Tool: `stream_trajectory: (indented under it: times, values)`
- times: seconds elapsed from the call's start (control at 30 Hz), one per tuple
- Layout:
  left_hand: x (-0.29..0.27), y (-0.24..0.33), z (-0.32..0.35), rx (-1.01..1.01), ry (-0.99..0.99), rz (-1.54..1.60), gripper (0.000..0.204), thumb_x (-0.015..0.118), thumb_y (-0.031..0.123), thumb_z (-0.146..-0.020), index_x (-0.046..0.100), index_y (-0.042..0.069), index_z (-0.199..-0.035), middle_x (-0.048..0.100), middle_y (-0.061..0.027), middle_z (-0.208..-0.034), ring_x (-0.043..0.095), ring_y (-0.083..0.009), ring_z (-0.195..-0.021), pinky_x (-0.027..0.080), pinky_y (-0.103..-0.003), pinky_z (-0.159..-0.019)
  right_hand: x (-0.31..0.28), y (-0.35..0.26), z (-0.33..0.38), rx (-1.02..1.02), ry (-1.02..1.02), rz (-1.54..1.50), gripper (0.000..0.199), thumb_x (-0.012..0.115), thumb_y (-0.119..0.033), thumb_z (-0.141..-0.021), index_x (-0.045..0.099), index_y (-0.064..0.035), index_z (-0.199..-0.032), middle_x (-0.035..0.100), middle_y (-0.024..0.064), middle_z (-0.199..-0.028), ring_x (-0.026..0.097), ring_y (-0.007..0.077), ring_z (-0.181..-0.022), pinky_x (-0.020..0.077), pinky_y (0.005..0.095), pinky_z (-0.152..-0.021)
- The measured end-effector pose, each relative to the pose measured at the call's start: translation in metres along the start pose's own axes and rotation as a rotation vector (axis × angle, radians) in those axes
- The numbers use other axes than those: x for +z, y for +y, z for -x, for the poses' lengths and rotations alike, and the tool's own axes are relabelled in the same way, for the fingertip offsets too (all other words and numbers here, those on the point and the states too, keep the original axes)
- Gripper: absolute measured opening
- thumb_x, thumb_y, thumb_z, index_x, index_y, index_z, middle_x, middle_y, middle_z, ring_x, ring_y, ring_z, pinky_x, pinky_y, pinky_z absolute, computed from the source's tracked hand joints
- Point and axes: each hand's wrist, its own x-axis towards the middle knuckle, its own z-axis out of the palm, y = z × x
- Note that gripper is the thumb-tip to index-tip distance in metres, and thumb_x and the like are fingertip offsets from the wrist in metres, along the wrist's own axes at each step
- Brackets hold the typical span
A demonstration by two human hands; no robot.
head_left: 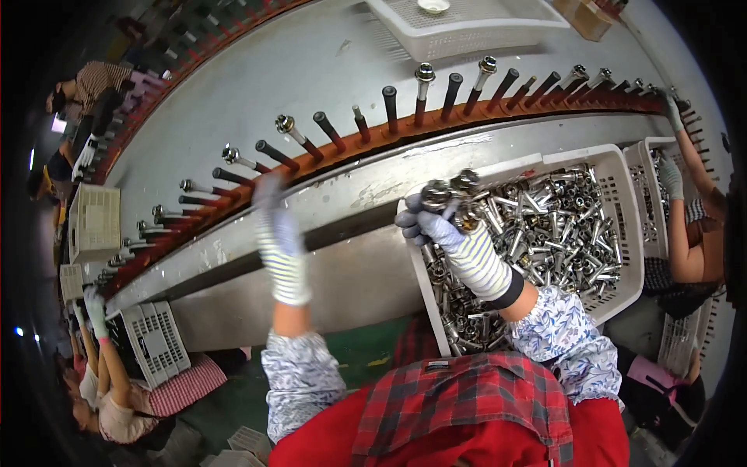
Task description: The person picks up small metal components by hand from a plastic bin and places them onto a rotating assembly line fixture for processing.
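Your gloved right hand (447,226) is clamped on a cluster of shiny, stiff, slippery-looking metal fittings (451,194) above the white plastic basket (622,179) (grip their shafts), while your left hand (276,233), blurred, reaches toward the black pegs (272,153), its grip unreadable.

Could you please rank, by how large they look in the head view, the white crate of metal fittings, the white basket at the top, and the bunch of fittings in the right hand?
1. White crate of metal fittings, largest.
2. White basket at the top, though it is farther off and cut by the frame, so unsure.
3. Bunch of fittings in the right hand, smallest.
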Motion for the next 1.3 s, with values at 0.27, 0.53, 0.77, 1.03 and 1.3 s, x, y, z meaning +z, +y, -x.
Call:
stream_trajectory:
  times: [0.27, 0.53, 0.77, 1.03, 1.3]
  values:
    - [0.007, 0.042, 0.038, -0.368, -0.535, 0.618, 0.039, 0.072, 0.009, -0.076, 0.059, 0.004, -0.112, 0.057, -0.0135, -0.123, 0.045, -0.0203, -0.124, 0.035, -0.036, -0.104, 0.053, 0.023, 0.004, -0.359, -0.318, 0.682, 0.034, 0.063, -0.007, -0.075, 0.057, -0.0029, -0.108, 0.062, 0.0151, -0.096, 0.059, 0.0322, -0.092, 0.0471, 0.0374, -0.083]
    - [-0.044, -0.005, -0.077, -0.061, 0.321, 0.252, 0.033, 0.066, 0.016, -0.084, 0.06, 0.002, -0.113, 0.066, -0.0072, -0.108, 0.062, -0.0145, -0.095, 0.047, -0.026, -0.08, 0.024, -0.015, -0.009, 0.072, 0.035, 0.524, 0.042, 0.058, -0.041, -0.089, 0.064, -0.0023, -0.105, 0.064, 0.0046, -0.071, 0.058, 0.0074, -0.064, 0.044, 0.0219, -0.056]
    - [-0.079, -0.099, -0.124, -0.158, 0.257, 0.34, 0.038, 0.056, 0.016, -0.092, 0.05, -0.007, -0.122, 0.059, -0.0171, -0.119, 0.055, -0.0271, -0.113, 0.04, -0.036, -0.102, -0.023, -0.036, -0.087, -0.449, 0.328, 0.424, 0.038, 0.062, -0.031, -0.088, 0.058, -0.0007, -0.112, 0.065, 0.0067, -0.082, 0.048, 0.0049, -0.048, 0.0361, 0.0191, -0.042]
    - [-0.098, -0.127, -0.119, -0.227, 0.281, 0.071, 0.03, 0.064, 0.009, -0.086, 0.053, 0.004, -0.114, 0.062, -0.0079, -0.112, 0.061, -0.0169, -0.097, 0.047, -0.029, -0.086, -0.009, -0.015, -0.216, -0.643, 0.368, 0.848, 0.046, 0.057, -0.047, -0.088, 0.064, -0.003, -0.101, 0.068, 0.0109, -0.087, 0.059, 0.0171, -0.054, 0.0463, 0.0331, -0.05]
    - [-0.085, -0.118, -0.012, -0.281, 0.421, 0.293, 0.071, 0.048, 0.055, -0.09, 0.04, -0.004, -0.129, 0.048, -0.0242, -0.128, 0.051, -0.0289, -0.118, 0.042, -0.04, -0.098, 0.013, 0.005, -0.235, -0.607, 0.213, 1.261, 0.044, 0.053, -0.049, -0.086, 0.064, -0.0064, -0.089, 0.066, 0.0177, -0.081, 0.064, 0.0341, -0.079, 0.051, 0.0407, -0.074]
